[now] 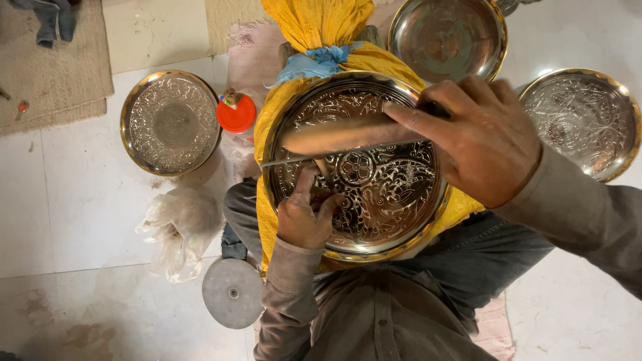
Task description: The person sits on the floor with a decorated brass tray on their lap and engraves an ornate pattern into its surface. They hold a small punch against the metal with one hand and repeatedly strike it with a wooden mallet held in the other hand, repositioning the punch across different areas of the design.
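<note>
A round engraved metal plate [394,200] rests on a yellow cloth bundle [321,27] in my lap. My left hand [304,214] grips a small chisel [324,167] held against the plate's engraved face, left of the centre flower. My right hand [481,137] is raised over the plate's upper right and holds a long wooden-handled hammer [341,137] that lies blurred across the plate, above the chisel.
An engraved plate [170,120] lies on the white floor at left, another engraved plate [585,120] at right, and a plain metal plate [447,37] at top. A jar with an orange lid [236,113], a crumpled plastic bag [177,230] and a grey disc [232,293] sit near my left knee.
</note>
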Demonstrator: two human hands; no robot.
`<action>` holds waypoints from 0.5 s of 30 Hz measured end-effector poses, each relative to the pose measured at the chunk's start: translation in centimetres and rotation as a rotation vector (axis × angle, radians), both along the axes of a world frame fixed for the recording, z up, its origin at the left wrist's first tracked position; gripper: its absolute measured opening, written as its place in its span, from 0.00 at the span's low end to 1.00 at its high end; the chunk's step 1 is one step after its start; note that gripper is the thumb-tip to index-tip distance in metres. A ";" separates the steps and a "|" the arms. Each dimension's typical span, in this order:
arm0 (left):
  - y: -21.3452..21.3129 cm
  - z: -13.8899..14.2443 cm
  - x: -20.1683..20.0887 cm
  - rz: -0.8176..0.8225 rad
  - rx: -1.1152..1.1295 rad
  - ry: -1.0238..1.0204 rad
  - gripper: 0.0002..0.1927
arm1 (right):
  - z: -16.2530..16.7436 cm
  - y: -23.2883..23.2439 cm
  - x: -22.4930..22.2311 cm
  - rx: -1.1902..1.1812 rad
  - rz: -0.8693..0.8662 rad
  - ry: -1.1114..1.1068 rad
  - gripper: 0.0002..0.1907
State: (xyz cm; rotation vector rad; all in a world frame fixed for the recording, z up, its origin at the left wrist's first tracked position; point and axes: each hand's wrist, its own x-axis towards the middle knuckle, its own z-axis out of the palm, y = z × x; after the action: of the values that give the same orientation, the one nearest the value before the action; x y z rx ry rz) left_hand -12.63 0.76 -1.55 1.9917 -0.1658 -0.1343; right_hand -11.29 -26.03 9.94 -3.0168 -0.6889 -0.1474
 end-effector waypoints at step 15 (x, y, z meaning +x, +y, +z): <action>0.2 0.2 0.1 -0.029 0.012 -0.022 0.22 | -1.1 -0.3 -0.2 0.185 0.030 0.017 0.34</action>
State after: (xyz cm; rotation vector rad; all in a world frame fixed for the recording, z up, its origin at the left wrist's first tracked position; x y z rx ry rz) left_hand -12.58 0.93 -1.31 2.0040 -0.2085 -0.1325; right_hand -11.52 -26.28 8.83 -2.8276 -0.6779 -0.1741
